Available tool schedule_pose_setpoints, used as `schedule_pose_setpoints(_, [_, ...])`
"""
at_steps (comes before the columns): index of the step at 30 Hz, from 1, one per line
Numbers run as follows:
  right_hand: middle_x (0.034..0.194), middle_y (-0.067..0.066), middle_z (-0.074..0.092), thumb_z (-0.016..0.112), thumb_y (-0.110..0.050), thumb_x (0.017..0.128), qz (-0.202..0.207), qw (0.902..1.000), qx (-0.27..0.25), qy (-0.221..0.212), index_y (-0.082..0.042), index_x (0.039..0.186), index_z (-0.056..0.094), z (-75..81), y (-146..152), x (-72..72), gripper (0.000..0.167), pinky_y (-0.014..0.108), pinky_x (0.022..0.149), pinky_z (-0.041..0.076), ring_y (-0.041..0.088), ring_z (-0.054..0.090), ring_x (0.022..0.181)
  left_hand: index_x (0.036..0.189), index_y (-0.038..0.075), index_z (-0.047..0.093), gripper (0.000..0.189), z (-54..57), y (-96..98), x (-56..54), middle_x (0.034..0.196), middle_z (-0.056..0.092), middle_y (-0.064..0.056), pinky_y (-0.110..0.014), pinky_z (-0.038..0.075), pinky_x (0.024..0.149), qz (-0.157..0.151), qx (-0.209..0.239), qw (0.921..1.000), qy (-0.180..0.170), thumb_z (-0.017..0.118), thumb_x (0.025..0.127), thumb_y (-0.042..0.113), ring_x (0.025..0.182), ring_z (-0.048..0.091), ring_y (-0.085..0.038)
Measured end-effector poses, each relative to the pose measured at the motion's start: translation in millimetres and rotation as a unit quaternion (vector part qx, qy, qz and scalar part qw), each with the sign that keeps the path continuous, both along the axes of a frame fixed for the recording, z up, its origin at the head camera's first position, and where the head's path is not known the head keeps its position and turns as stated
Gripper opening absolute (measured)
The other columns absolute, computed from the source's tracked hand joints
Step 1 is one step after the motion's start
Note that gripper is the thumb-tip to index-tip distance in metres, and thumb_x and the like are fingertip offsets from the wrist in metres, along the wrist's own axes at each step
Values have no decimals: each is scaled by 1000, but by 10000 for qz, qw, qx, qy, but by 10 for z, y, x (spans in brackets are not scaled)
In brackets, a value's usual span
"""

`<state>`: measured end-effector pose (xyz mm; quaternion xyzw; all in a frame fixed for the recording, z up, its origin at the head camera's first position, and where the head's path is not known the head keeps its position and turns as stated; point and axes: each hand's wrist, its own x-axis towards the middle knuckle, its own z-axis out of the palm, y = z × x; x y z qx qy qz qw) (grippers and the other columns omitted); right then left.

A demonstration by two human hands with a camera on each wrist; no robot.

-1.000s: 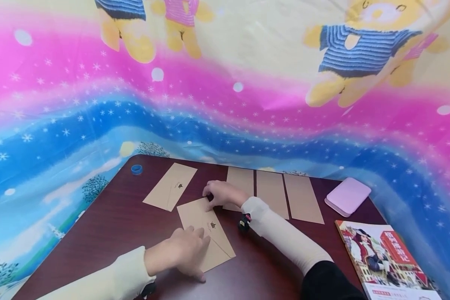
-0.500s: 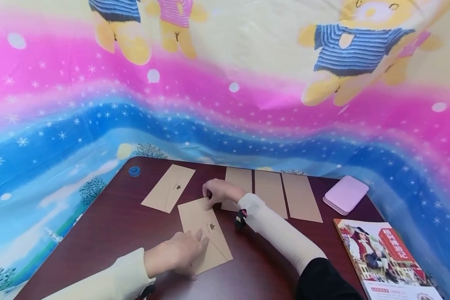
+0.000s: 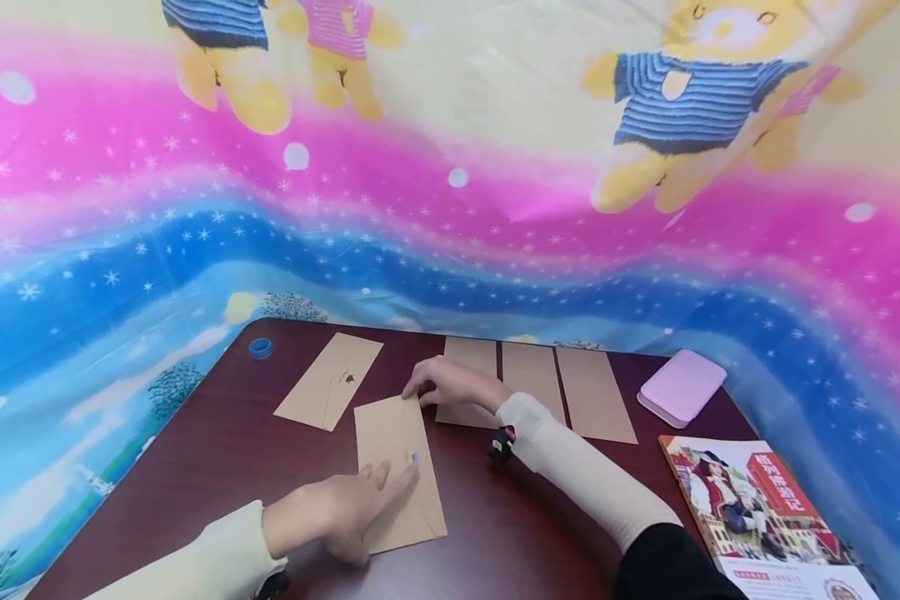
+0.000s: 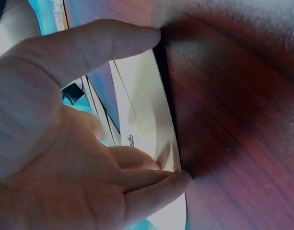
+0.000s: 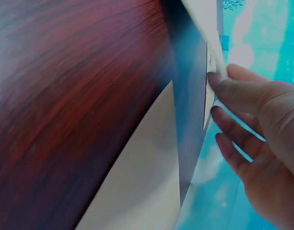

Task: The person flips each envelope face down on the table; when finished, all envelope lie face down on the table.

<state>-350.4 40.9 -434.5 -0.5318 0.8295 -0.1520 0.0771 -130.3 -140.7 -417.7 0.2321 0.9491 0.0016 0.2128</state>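
Observation:
A kraft-paper envelope (image 3: 387, 429) lies flap side up on the dark table, in front of the person. The right hand (image 3: 457, 383) pinches its far right corner between thumb (image 5: 245, 96) and index finger, and that edge rises off the table in the right wrist view. Over the near left part spreads the left hand (image 3: 345, 510), fingers extended, the index reaching across the small printed emblem. In the left wrist view its thumb (image 4: 113, 40) and fingertips (image 4: 178, 179) touch near the envelope's edge. A second envelope (image 3: 328, 379) with a crown print lies behind to the left.
Three plain envelopes, left (image 3: 468, 354), middle (image 3: 534, 383) and right (image 3: 597, 396), form a row at the back. A blue ring (image 3: 260, 355) sits at the far left corner. On the right are a pink case (image 3: 682, 387) and an illustrated book (image 3: 765, 500).
The envelope has turned straighter, its near end swinging left and slightly toward the person. The left hand moved left with it, index finger now stretched over the emblem. The right hand stays at the far corner.

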Motion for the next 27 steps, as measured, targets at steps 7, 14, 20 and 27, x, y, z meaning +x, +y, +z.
schedule_pose_setpoints(7, [109, 6, 74, 75, -12, 93, 410, 9970, -655, -28, -13, 109, 82, 84, 87, -21, 17, 21, 91, 54, 17, 69, 104, 165, 41, 2, 127, -39, -46, 41, 171, 15, -21, -38, 56, 71, -249, 933, 9951, 211, 90, 74, 37, 139, 52, -44])
schedule_pose_setpoints(14, [116, 7, 77, 71, -11, 97, 565, 9920, -1086, -312, -9, 109, 78, 301, 100, 20, 15, 30, 102, 54, 18, 71, 114, 165, 39, 0, 117, 43, -23, 53, 172, 10, -22, -40, 58, 81, -436, 1578, 9840, 699, 82, 83, 52, 117, 69, -32])
schedule_pose_setpoints(20, [116, 6, 77, 69, -13, 98, 559, 9910, -1089, -535, -9, 112, 77, 387, 101, 40, 16, 40, 101, 55, 16, 71, 113, 164, 13, 22, 101, 145, 21, 135, 169, 21, -26, -33, 56, 68, -766, 1567, 9746, 1409, 78, 87, 45, 87, 74, -22])
schedule_pose_setpoints(27, [109, 3, 77, 71, -16, 97, 256, 9925, -966, -698, -6, 111, 77, 452, 168, 50, 17, 32, 95, 56, 8, 69, 101, 159, 6, 33, 94, 244, 66, 176, 167, 25, -27, -31, 55, 67, -886, 1758, 9689, 1499, 77, 88, 48, 76, 70, -8])
